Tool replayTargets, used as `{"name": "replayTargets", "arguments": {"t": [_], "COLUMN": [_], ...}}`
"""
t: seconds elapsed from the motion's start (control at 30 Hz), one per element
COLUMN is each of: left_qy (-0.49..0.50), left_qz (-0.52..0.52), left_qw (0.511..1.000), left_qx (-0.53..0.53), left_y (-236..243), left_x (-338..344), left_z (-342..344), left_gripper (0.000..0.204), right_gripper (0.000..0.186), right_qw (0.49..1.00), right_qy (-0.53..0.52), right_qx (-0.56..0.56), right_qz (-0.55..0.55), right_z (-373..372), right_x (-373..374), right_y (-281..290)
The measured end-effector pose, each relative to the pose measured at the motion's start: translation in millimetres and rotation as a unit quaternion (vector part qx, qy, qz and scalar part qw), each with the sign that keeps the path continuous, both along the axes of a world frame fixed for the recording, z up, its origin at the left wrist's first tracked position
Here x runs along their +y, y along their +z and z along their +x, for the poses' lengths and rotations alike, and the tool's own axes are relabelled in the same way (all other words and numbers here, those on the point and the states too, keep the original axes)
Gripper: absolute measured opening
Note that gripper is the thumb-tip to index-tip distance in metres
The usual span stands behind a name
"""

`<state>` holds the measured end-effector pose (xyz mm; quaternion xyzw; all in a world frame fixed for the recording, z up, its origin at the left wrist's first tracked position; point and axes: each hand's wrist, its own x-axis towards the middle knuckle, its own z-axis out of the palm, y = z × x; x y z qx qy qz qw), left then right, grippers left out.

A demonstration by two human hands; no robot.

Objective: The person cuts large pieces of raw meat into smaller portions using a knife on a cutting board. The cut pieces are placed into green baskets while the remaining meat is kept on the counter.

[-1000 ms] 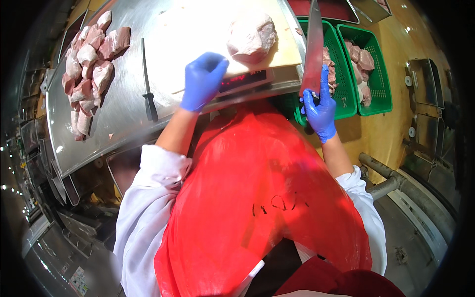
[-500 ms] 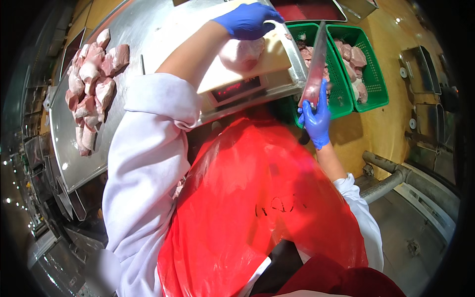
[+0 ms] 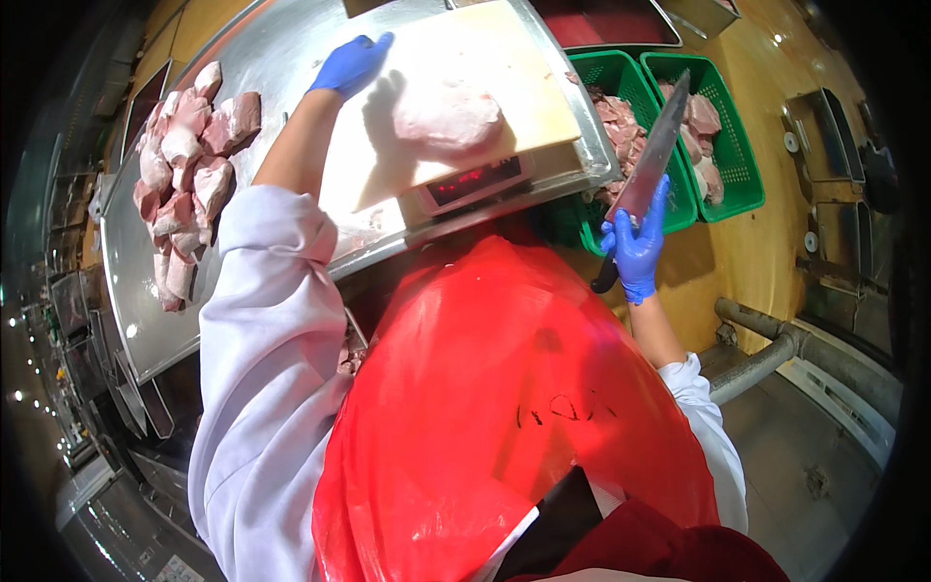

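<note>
A pale lump of raw meat (image 3: 448, 118) lies on a cream cutting board (image 3: 524, 92) that rests on a scale with a red display (image 3: 472, 180). My left hand (image 3: 351, 64), in a blue glove, reaches over the board's far left edge, fingers loosely spread, holding nothing I can see. My right hand (image 3: 635, 247), also blue-gloved, grips the dark handle of a long knife (image 3: 652, 160). Its blade points up and away, off the table's right side, over the green crates.
A pile of raw meat pieces (image 3: 184, 170) lies on the steel table (image 3: 145, 320) at the left. Two green crates (image 3: 722, 145) with meat sit on the floor at the right. A grey pipe (image 3: 776, 339) runs along the yellow floor.
My left hand has moved from the table's front edge up and across to the board's far left side. The knife hand has stayed at the right, shifting slightly.
</note>
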<state>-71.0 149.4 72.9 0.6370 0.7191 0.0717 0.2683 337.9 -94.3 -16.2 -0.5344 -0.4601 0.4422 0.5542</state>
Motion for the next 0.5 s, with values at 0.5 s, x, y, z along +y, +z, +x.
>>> {"name": "replayTargets", "arguments": {"t": [0.5], "left_qy": [0.066], "left_qz": [0.070], "left_qw": [0.771], "left_qx": [-0.630], "left_y": [-73.8], "left_x": [-106.4], "left_z": [36.2], "left_gripper": [0.071], "right_gripper": [0.050], "right_qw": [0.979], "right_qy": [0.162], "right_qx": [0.122], "right_qz": [0.032], "right_z": [-163.1], "right_x": [119.5], "right_y": [17.5]}}
